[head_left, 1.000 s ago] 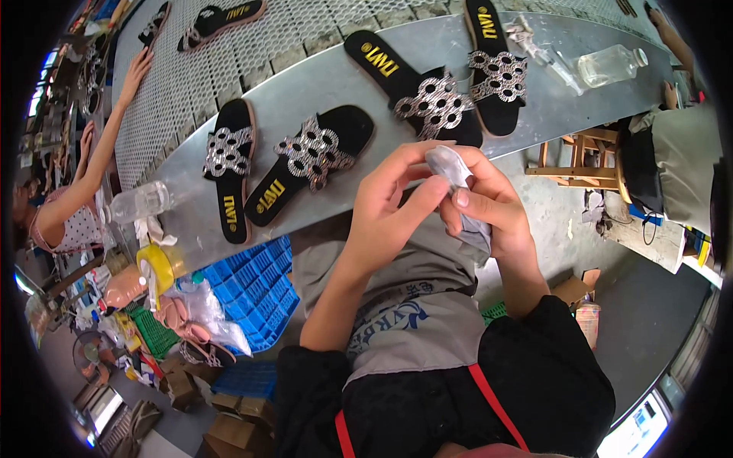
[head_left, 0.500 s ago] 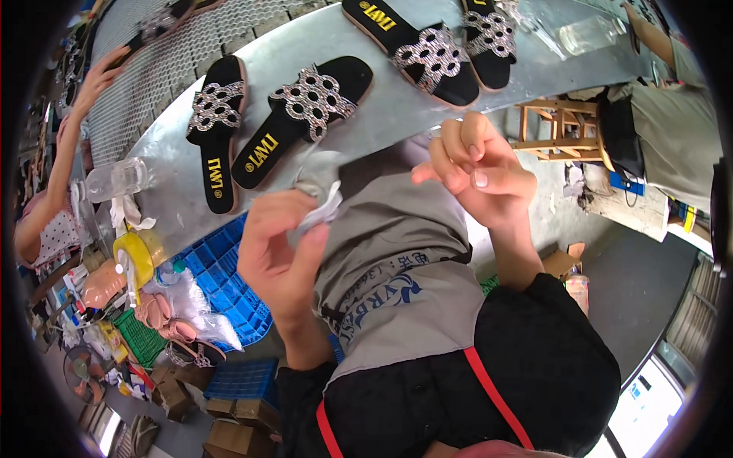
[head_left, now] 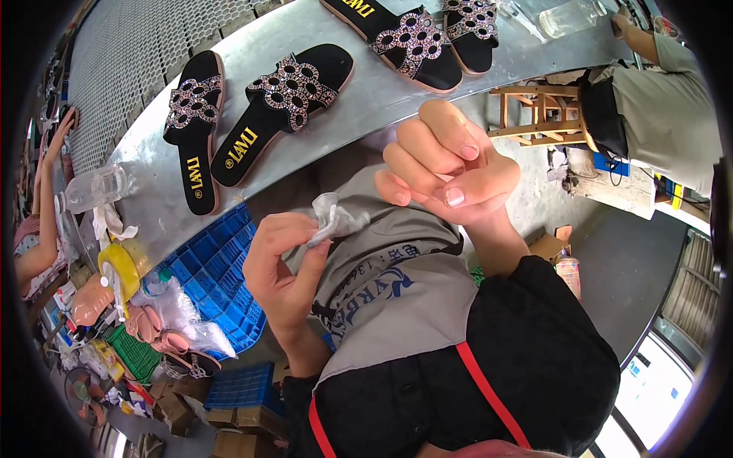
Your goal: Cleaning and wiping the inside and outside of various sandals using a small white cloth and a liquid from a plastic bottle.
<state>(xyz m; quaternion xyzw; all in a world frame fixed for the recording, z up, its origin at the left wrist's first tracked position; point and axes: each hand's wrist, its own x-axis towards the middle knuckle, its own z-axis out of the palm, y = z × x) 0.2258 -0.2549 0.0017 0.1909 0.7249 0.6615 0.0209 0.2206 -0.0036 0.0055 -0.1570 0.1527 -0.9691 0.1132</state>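
My left hand [head_left: 282, 263] pinches a crumpled white tissue [head_left: 334, 220] between thumb and fingertips, in front of my grey apron [head_left: 405, 305]. Raised at the right, my right hand [head_left: 456, 164] has its fingers curled in, the thumb near them, and nothing visible in its grip. Beyond the hands, several black slide sandals with jewelled, ring-patterned straps lie on the metal table [head_left: 305, 153]. The nearest are a left sandal [head_left: 195, 130] and an angled sandal [head_left: 286, 99]. Farther right lies another pair, a larger-looking sandal [head_left: 416, 49] and one beside it [head_left: 471, 34].
A clear bottle [head_left: 95, 188] and a yellow tape roll [head_left: 120, 269] sit at the table's left edge. Below are a blue crate [head_left: 217, 275] and cardboard boxes [head_left: 244, 443]. A mesh conveyor [head_left: 145, 53] runs behind. A co-worker [head_left: 657, 114] sits at right near a wooden stool [head_left: 538, 111].
My right hand has come lower and slightly left, its fingers curling more. The tissue, still in my left hand, is turned and more spread. The whole view has shifted a little; a co-worker's arm moved at left.
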